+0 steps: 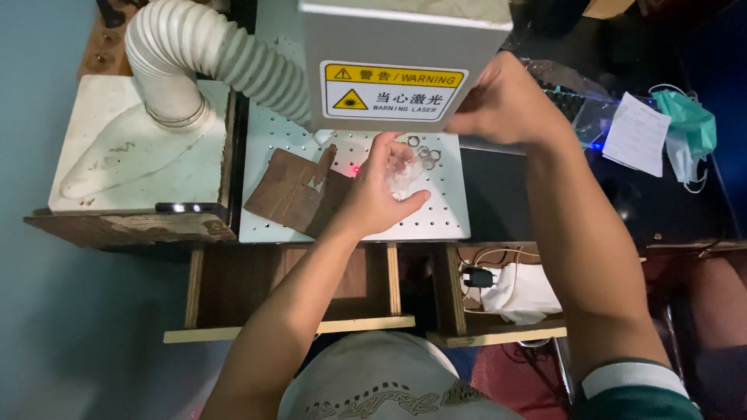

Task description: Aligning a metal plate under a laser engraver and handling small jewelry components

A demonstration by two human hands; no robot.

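Fingers of the left hand curl around a small clear glass piece over the perforated white work plate; its long axis cannot be told. Torn cardboard crowds the plate's left, small metal rings lie just beyond. Farther off, the right hand grips the grey laser head's lower right edge, a ribbed exhaust hose beside it.
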